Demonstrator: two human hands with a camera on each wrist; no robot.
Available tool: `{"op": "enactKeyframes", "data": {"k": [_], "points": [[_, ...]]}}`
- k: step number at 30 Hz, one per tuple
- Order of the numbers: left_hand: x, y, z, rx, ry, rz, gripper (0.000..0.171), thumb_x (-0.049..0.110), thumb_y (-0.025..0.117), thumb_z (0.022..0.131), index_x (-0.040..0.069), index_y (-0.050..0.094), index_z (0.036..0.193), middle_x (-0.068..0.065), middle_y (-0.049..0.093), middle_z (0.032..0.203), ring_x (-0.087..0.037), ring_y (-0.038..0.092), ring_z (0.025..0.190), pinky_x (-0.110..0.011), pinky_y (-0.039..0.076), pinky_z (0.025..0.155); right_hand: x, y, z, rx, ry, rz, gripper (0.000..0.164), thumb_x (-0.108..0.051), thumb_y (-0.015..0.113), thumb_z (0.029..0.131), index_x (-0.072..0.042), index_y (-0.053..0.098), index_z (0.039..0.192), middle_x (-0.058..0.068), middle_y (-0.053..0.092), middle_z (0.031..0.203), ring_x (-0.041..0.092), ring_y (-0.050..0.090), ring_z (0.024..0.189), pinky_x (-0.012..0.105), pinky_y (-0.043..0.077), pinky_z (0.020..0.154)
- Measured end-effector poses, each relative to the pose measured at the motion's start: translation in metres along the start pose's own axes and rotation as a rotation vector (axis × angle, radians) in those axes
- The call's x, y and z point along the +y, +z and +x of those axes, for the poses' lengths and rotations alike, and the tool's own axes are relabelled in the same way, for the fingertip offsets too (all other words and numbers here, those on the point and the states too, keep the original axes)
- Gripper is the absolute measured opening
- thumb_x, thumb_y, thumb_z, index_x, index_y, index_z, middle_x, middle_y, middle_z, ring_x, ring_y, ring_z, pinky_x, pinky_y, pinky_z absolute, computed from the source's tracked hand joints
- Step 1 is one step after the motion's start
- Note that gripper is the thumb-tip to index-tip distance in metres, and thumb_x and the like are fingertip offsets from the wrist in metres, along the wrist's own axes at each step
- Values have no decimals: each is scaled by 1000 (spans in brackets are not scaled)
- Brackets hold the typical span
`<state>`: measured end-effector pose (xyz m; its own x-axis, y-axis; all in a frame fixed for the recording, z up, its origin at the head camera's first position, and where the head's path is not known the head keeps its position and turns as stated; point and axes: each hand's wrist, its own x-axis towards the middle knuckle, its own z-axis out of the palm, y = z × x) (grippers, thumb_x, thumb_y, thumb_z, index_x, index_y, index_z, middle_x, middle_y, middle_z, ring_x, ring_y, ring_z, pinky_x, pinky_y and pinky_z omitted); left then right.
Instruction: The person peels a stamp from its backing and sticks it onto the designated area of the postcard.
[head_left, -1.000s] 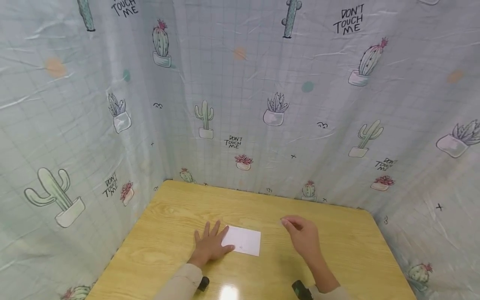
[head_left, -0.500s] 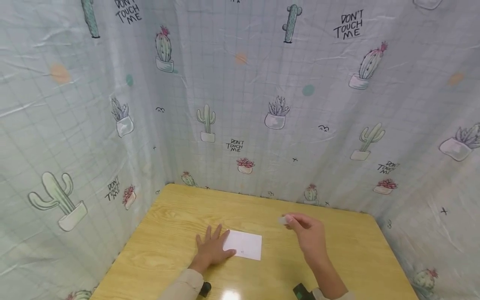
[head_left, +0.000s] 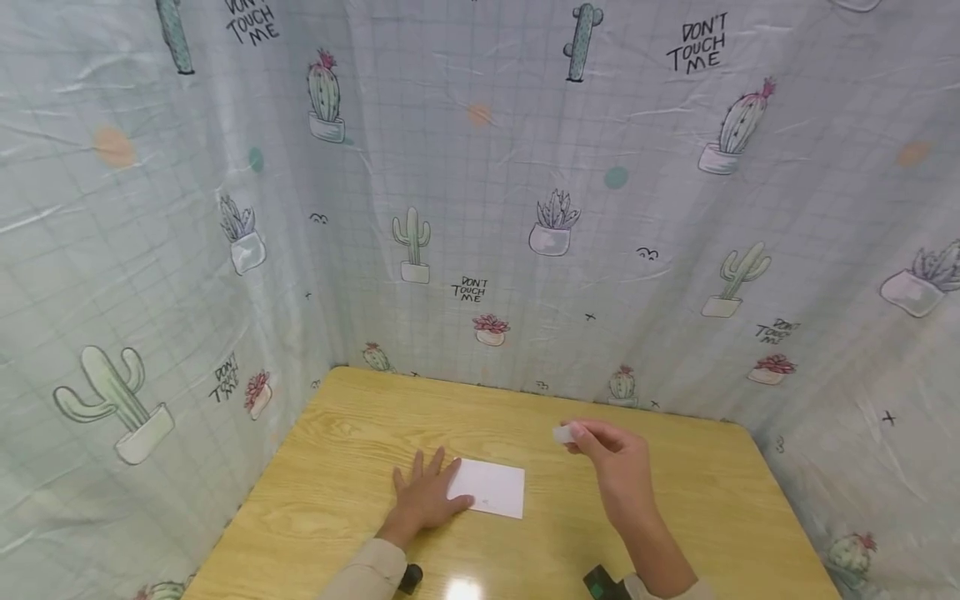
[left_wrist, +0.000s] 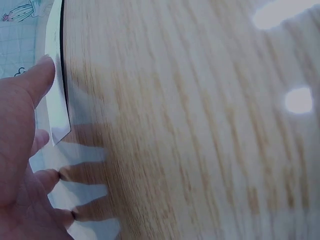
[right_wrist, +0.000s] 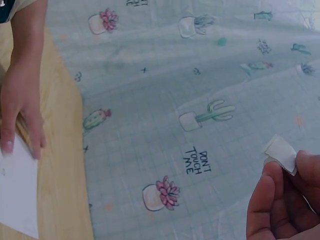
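Observation:
A white rectangular sheet of paper (head_left: 491, 488), with a tiny mark by its near edge, lies on the wooden table. Spread fingers of my left hand (head_left: 423, 498) rest at its left side, the thumb on the sheet; the left wrist view shows the thumb of this hand (left_wrist: 15, 135) on the paper (left_wrist: 57, 100). Raised to the right of the sheet, my right hand (head_left: 622, 467) pinches a small white slip (head_left: 562, 434) between thumb and finger. In the right wrist view the slip (right_wrist: 281, 152) has a finely toothed lower edge; its other end is hidden by the fingers.
The yellow wood-grain table (head_left: 360, 417) has rounded far corners. A cactus-print curtain (head_left: 480, 208) hangs along its back and sides. Dark wrist devices (head_left: 603, 582) sit at both sleeves, and a bright glare lies near the table's front.
My right hand has turned and lifted slightly, bringing the pinched white slip further into view. My left hand stays on the sheet, and the head view has shifted a little.

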<state>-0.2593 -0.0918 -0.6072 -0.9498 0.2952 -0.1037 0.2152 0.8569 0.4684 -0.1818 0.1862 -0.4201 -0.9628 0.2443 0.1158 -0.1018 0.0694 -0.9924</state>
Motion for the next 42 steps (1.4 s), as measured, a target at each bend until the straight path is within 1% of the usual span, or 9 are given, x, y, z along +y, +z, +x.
{"op": "enactKeyframes", "data": {"k": [6,10,16,21,26,31,35,38,42], "points": [[3,-3,-4,28,-6,-17,79,63,63,95,18,46,158,-16,28,172,-54,16,159,-87,5,115,-3,4,-4,-8,-16,69,23,-8,74,97,12,74,109,-5,81,96,11,74,81,25,64,81],[6,-7,-2,70,9,-19,79,64,64,95,20,46,158,-14,29,172,-51,17,159,-86,8,116,-6,6,-7,-19,-14,57,24,-9,73,98,11,73,111,-7,80,96,10,73,83,24,63,83],[24,-29,-1,120,81,-73,78,62,64,96,19,46,158,-14,32,171,-50,19,159,-84,12,118,-8,8,-9,-24,1,54,23,-6,71,98,12,73,111,-7,79,94,10,74,84,24,63,84],[43,-52,-8,144,141,-204,77,58,66,97,15,46,158,-18,33,170,-53,19,158,-82,13,120,-6,11,-10,-29,-1,73,22,-4,71,97,15,72,109,-7,80,93,10,75,81,25,64,84],[58,-66,-12,122,174,-353,80,60,64,98,17,41,161,-15,32,171,-47,19,160,-75,19,123,-1,13,-9,-27,-8,95,19,0,70,96,16,72,107,-7,79,91,10,76,81,26,64,82],[77,-81,-20,115,240,-513,76,55,64,100,17,40,161,-11,40,167,-40,37,155,-64,37,121,2,14,-8,-38,-20,115,21,1,71,96,18,71,108,-6,79,91,10,76,81,27,65,82],[94,-90,-24,70,314,-710,69,45,65,102,11,43,159,-13,50,161,-34,49,148,-47,46,118,2,13,-9,-35,2,98,21,-2,71,96,15,72,109,-6,79,91,11,76,82,27,65,83],[107,-95,-27,39,337,-839,64,39,66,103,7,47,156,-14,58,154,-32,57,141,-35,53,111,2,13,-10,-27,19,83,21,-3,71,97,13,73,109,-6,79,92,11,76,83,26,64,83],[120,-99,-32,46,345,-935,57,32,67,103,2,53,150,-17,65,144,-33,66,131,-28,58,102,4,14,-11,-33,18,90,22,-3,72,96,14,73,110,-6,79,92,12,76,83,27,65,83]]}}
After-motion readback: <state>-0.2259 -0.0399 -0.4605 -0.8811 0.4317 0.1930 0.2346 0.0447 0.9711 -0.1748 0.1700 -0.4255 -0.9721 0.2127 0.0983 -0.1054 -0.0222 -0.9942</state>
